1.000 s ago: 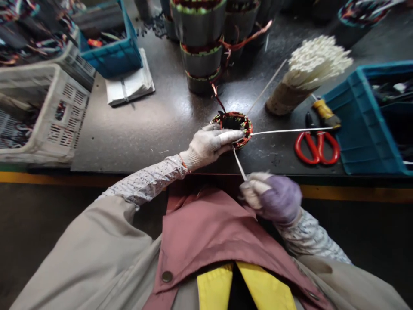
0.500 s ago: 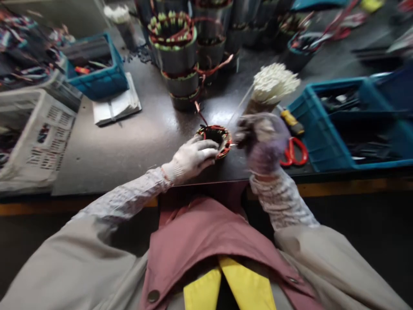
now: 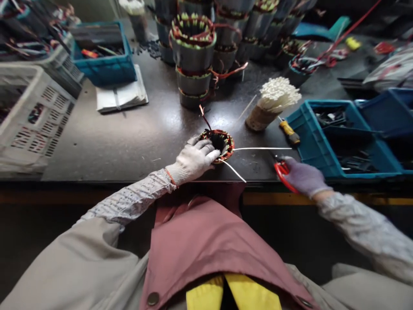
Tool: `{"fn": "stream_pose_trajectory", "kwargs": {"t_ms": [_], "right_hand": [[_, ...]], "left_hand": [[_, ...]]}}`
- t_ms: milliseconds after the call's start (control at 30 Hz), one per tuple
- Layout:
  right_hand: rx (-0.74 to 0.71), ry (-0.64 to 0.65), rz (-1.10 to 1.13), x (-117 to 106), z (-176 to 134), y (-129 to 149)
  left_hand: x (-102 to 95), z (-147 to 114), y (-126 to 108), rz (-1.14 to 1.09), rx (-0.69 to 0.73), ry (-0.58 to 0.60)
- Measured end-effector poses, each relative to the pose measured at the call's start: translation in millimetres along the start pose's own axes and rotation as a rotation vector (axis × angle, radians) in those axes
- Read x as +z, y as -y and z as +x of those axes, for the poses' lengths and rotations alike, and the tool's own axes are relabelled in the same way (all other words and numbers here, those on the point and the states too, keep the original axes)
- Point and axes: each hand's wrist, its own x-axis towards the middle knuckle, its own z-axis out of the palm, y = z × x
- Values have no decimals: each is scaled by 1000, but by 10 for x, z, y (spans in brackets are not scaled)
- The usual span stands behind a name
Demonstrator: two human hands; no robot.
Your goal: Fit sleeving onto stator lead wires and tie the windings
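Note:
A motor stator (image 3: 229, 148) with red windings and green slot liners sits near the table's front edge. Over its left rim lies my left hand (image 3: 196, 158) in a white glove, fingers curled into the bore. From the stator a white cord (image 3: 263, 148) runs out to the right, and a second, shorter cord (image 3: 235, 171) slants toward the front edge. A copper-ended lead (image 3: 204, 115) rises at its back. To the right, my right hand (image 3: 303, 175) in a purple glove grips red-handled scissors (image 3: 284, 175), apart from the cords.
Stacked stators (image 3: 193, 51) stand at the back. A bundle of white cords (image 3: 279, 92) stands in a brown holder beside a yellow-handled screwdriver (image 3: 289, 132). Blue bins (image 3: 318, 148) are on the right. A blue bin (image 3: 106, 71) on a paper stack and a white crate (image 3: 48, 120) stand left.
My right hand has moved right and taken hold of the red scissors that lay on the table. Two white cord ends now show plainly at the stator. My left hand stays on it.

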Motion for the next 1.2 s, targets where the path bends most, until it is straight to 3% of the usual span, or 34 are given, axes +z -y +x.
{"fn": "stream_pose_trajectory", "kwargs": {"t_ms": [167, 267, 400, 500, 633, 867, 1067, 1200], "right_hand": [[-219, 146, -220, 224, -623, 933], [-210, 117, -390, 382, -587, 1358], [-170, 191, -593, 420, -340, 1590], [-188, 257, -621, 421, -276, 1595], [-229, 289, -481, 443, -379, 1425], [57, 180, -380, 447, -355, 1222], [30, 189, -358, 546, -248, 1207], [27, 241, -368, 484, -254, 1068]], "left_hand": [[-16, -63, -18, -73, -19, -9], [-28, -39, -14, -73, -25, 16], [-43, -36, -25, -50, -35, 40], [-52, -52, -28, -48, -34, 51], [-63, -57, -11, -59, -36, 63], [-75, -46, 20, -59, -14, 76], [-67, -53, 23, -61, -2, 79], [-98, -50, 119, -81, 52, 86]]}}
